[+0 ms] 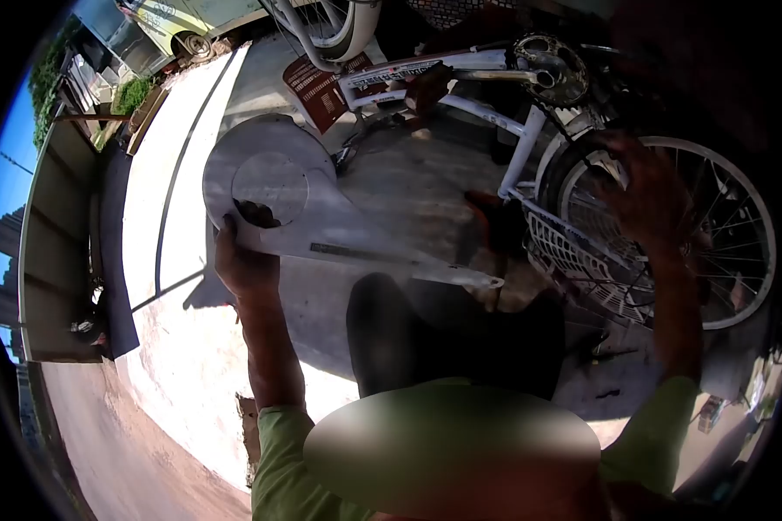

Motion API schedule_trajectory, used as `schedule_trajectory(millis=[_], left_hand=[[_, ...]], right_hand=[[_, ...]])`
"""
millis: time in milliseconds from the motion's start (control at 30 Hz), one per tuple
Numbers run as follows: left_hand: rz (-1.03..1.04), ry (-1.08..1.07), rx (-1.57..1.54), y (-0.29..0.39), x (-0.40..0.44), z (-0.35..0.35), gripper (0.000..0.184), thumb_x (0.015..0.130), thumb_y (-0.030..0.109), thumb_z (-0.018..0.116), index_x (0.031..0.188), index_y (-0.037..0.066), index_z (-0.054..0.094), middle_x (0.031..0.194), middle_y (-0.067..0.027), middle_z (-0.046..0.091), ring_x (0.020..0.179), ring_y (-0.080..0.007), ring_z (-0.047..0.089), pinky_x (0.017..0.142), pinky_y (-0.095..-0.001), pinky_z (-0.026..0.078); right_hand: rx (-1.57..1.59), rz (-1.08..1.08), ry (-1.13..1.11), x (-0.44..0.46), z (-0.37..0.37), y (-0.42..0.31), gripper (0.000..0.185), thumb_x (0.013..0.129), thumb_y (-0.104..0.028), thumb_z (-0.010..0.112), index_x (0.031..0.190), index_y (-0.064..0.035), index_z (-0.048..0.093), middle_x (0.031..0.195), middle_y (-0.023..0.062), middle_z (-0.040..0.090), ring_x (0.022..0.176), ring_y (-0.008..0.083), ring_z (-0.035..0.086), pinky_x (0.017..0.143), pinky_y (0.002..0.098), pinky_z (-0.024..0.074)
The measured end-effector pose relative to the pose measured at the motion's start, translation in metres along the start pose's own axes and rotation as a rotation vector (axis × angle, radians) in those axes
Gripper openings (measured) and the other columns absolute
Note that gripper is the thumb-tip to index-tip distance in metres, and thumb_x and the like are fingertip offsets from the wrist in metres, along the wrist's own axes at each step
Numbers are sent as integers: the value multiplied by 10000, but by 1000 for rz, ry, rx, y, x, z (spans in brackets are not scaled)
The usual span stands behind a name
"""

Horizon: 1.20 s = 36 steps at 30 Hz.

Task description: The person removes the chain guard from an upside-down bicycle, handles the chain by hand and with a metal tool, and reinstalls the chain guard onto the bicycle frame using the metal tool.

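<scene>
My left hand (248, 265) is closed on a pale chain guard (347, 217) with a round disc end and a long tapering arm. Its fingers come through the opening in the disc, and the narrow tip points right, above my dark-clad knees. My right hand (643, 195) is in shadow at the spoked wheel (738, 204) of a white bicycle (517, 152), fingers apart near the tyre. Whether it touches the wheel I cannot tell. The bicycle's crankset (552, 69) shows uncovered at the top.
Beneath the bicycle frame is a white plastic basket (573, 252). A reddish-brown slatted basket (313, 91) and part of another wheel (321, 22) are at the far side. Small dark items (604, 352) lie on the floor at right. A metal panel (56, 243) stands on the left.
</scene>
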<state>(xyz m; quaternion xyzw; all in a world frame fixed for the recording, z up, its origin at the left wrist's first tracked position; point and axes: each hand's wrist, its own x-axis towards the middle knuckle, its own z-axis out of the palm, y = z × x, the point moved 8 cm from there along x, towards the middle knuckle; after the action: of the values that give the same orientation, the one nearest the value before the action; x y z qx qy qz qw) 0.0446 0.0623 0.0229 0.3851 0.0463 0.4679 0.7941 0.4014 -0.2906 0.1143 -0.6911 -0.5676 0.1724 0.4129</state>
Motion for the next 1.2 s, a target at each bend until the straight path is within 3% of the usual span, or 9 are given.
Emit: schedule_trajectory(millis=[100,167,267,367,433,633,833,967,1200], left_hand=[[-135,-273,-253,-48,27,47,278,944,224,537,1146,49,611,1044,-110,645,1038,-248,597,944,-400,463],[-130,103,-296,-87,21,51,350,965,298,514,1120,-1,608,1028,-87,648,957,-239,591,850,-382,454],[-279,49,-458,-155,32,46,353,954,305,519,1128,13,615,1013,-93,663,969,-249,594,868,-391,445],[-308,28,-330,-158,34,106,470,1015,415,437,1267,33,541,1171,-89,628,1104,-247,567,967,-420,430],[-107,-276,-193,-153,63,114,556,1060,463,302,1421,61,434,1370,-71,541,1248,-224,508,1035,-394,398],[-33,-331,445,-193,115,134,404,1061,304,410,1396,91,487,1396,-77,508,1177,-213,557,970,-402,476],[444,-332,814,-233,119,115,393,1033,268,487,1342,27,513,1242,-193,587,1102,-297,583,945,-395,466],[-10,-181,581,-255,98,97,431,1039,340,461,1326,25,530,1190,-200,608,1078,-331,591,918,-409,466],[-3,-326,615,-332,37,83,435,1030,381,484,1302,49,559,1122,-163,642,1005,-284,606,888,-393,470]], right_hand=[[-184,55,-32,-2,84,2,676,865,-301,745,1389,-15,426,1320,204,566,1230,300,566,1034,462,458],[-190,146,-196,-16,131,-12,689,831,-296,771,1367,-8,448,1208,186,637,1123,295,635,955,437,501],[-71,301,-323,-46,156,19,561,826,-252,757,1276,-11,524,1003,124,709,868,277,704,803,421,545],[189,510,-223,-59,145,19,494,826,-220,747,1227,-7,552,989,122,703,860,257,696,804,405,545],[8,541,-55,-79,122,39,473,811,-200,750,1210,-11,580,952,128,699,849,243,688,785,389,547],[8,521,159,-121,71,53,481,806,-204,745,1214,-2,589,982,146,705,867,260,691,714,398,560],[-256,513,246,-153,45,43,454,825,-257,729,1177,-9,585,974,159,680,843,273,663,722,412,516],[-392,642,255,-174,43,55,514,821,-293,757,1204,11,599,1043,182,700,953,323,680,839,427,525],[-249,587,178,-183,58,58,531,792,-285,756,1206,12,606,1051,205,692,974,368,673,846,425,523]])
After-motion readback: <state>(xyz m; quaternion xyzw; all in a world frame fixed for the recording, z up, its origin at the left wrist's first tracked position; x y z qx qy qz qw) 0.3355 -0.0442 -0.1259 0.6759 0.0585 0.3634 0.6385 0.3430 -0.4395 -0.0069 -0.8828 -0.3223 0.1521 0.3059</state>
